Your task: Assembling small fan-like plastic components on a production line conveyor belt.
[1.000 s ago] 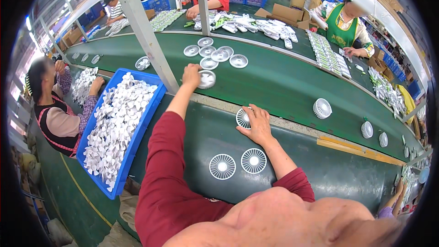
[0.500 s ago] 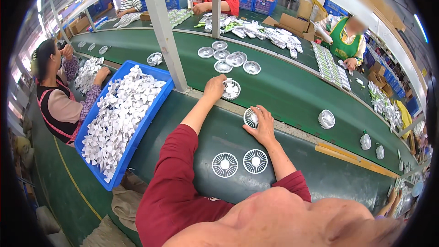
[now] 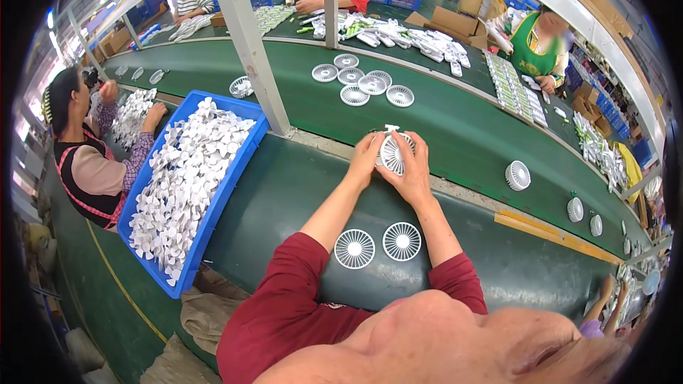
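Observation:
My two hands meet at the near edge of the green belt, closed round a small white fan housing. A round white fan grille [image 3: 392, 154] faces up on top of it. My left hand [image 3: 365, 158] grips the housing's left side, most of which the fingers and grille hide. From the right, my right hand [image 3: 413, 169] presses the grille on, its fingers over the rim. Below my wrists, two more spoked grilles lie flat on the dark green table, a left one [image 3: 354, 249] and a right one [image 3: 402, 241].
A blue crate [image 3: 186, 283] heaped with white fan blades [image 3: 188, 178] stands left, beside a seated co-worker [image 3: 92, 149]. Several round housings [image 3: 372, 84] sit on the belt [image 3: 455, 131] ahead, others farther right. A grey post [image 3: 249, 50] rises left of my hands. More people work across the belt.
My left hand has brought the housing right and toward me. My right hand has raised its grille onto it, so both hands now meet.

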`<state>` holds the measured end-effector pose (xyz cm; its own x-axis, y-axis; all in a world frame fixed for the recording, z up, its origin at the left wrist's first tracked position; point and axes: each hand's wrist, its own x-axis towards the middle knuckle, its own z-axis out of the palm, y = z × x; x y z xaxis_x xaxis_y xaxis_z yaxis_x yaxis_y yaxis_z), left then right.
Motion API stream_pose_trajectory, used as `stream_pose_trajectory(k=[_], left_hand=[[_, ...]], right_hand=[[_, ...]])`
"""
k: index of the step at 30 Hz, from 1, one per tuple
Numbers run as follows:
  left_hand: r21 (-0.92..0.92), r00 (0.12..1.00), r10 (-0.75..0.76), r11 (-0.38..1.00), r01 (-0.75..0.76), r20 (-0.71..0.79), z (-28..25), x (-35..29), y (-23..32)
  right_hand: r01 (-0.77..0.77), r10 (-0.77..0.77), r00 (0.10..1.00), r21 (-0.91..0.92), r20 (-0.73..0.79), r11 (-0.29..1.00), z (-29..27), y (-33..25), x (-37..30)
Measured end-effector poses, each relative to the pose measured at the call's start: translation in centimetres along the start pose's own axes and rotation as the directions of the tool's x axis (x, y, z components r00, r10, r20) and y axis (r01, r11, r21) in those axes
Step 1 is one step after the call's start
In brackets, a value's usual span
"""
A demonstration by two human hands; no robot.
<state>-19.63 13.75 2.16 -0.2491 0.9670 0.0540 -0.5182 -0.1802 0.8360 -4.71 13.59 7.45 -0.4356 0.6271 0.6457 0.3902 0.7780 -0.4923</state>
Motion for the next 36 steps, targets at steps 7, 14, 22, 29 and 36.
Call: stream_pose_trajectory(k=[7,14,22,29,36], left_hand=[[-0.489,0.945,-0.296,0.809,0.325,0.138,3.5,-2.3,1.6],[0.058,0.971,0.218,0.975,-0.213,-0.097,6.6,-4.1,1.3],[0.379,0.806,0.588,0.732,-0.566,0.068,7.1,-5.6,1.6],[0.772,0.878,0.436,0.485,-0.412,0.195,2.8,-2.5,0.2],[0.952,0.871,0.432,0.079,-0.296,0.235,0.1,-1.8,-2.0]], right_hand=[[0.037,-0.038,0.998,0.008,0.059,0.999,-0.9,0.4,-0.5],[-0.097,0.092,0.995,0.487,0.033,0.868,1.0,0.9,-0.8],[-0.245,0.222,0.964,0.811,0.146,0.531,0.9,-0.8,-0.7],[-0.331,0.343,0.937,0.150,-0.060,0.931,-1.7,6.4,-0.1],[-0.203,0.136,0.970,-0.363,-0.202,0.909,-3.4,5.5,0.1]])
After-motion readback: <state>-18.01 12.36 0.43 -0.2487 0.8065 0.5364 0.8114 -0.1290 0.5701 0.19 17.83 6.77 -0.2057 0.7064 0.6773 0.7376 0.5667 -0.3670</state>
